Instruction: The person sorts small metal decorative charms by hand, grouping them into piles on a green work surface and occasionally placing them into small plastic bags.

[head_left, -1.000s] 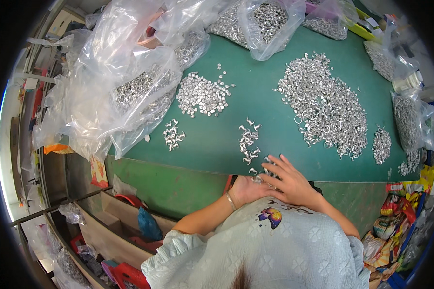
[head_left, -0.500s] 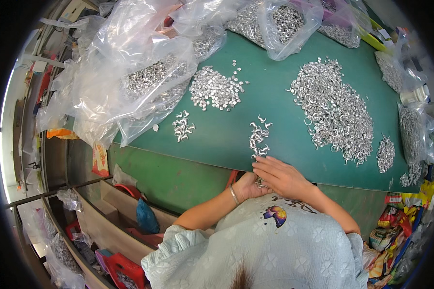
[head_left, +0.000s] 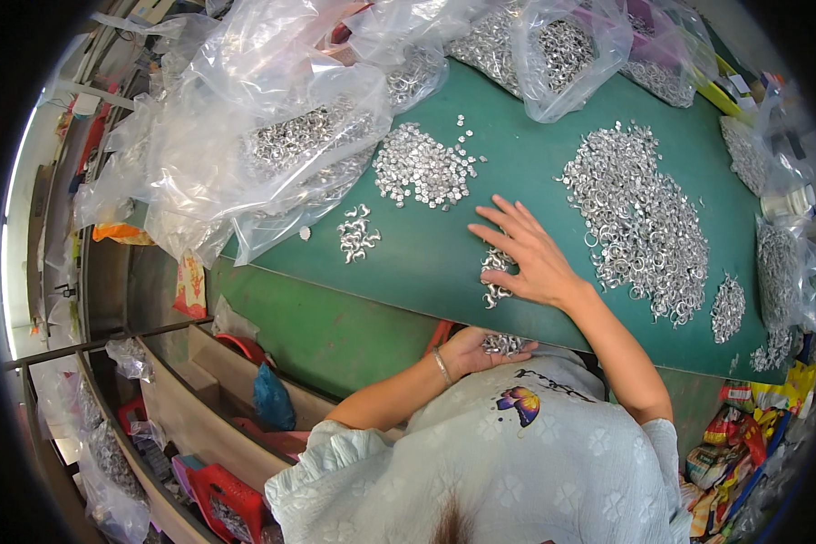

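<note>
My left hand is cupped at the table's near edge, palm up, holding a heap of small silvery metal pieces. Over the green tabletop, my right hand is open with its fingers spread. Beneath its thumb and palm lies a small pile of curved silvery pieces, partly covered by the hand. A similar little cluster of curved pieces sits to the left. Behind that cluster is a pile of small flat silvery pieces. On the right spreads a large heap of silvery rings and hooked pieces.
Clear plastic bags of metal parts crowd the back left, with more bags at the back. A small oval pile lies near the right edge. Below left stand wooden drawers with a red basket; colourful packets are at lower right.
My right hand has lifted off my left palm and moved up and forward over the small pile, its fingers spreading. The left hand now shows its metal pieces. The whole view has shifted slightly.
</note>
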{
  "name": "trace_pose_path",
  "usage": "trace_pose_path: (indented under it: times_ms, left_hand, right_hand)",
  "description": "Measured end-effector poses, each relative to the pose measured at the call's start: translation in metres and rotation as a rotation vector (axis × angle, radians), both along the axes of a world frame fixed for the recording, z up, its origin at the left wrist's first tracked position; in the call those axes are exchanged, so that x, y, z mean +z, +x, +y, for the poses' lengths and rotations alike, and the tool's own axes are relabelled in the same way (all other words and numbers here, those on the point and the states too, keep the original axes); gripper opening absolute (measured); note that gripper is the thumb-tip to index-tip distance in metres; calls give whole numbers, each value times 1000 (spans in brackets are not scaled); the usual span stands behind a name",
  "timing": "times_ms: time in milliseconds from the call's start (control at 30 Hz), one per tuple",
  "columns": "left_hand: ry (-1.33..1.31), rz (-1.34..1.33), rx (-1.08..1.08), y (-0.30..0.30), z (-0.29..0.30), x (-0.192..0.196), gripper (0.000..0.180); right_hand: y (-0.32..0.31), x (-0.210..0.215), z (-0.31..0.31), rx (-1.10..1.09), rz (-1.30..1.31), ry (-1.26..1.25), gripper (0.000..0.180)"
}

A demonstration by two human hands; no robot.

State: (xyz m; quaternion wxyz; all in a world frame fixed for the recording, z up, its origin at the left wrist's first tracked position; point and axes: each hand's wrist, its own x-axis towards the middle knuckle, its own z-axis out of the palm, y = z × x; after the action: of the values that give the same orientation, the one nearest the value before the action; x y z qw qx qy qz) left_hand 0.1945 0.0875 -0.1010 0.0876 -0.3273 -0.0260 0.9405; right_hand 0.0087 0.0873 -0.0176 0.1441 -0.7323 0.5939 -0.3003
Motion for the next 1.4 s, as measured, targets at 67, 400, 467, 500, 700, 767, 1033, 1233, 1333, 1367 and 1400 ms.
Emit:
trace_pose_path:
  times_ms: [67,400,467,500,700,767,1033,1233,1333,1367,1400]
  left_hand:
    - [-54,-19,-22,1,-1,-2,39]
    - [-17,78,-103,5,-5,-2,45]
    - [-53,26,-86,8,-2,-5,43]
    - [-51,6,-88,9,-1,-7,42]
    - [222,230,8,32,4,-52,43]
    - [190,151,18,29,4,-42,41]
    - [-186,-42,-91,2,16,3,32]
    - [-104,282,-45,29,17,-8,33]
    - [-123,370,-16,19,21,-1,33]
    - [-252,308,-40,10,24,16,33]
    - [-383,246,-62,4,27,33,33]
  right_hand:
    - [4,-7,-5,81,-17,48,55]
    - [18,-6,43,313,-62,152,34]
    - [21,-9,59,357,-31,161,35]
    - [23,-10,67,375,-13,165,36]
    - [36,-15,97,409,-63,56,33]
    - [40,-16,103,414,-102,67,33]
    - [52,-26,122,367,-274,5,26]
    - [64,-19,130,227,-325,-298,13]
    - [69,-22,136,117,-270,-398,16]
    - [69,-18,137,70,-239,-420,18]
    - [68,-15,140,22,-209,-443,19]
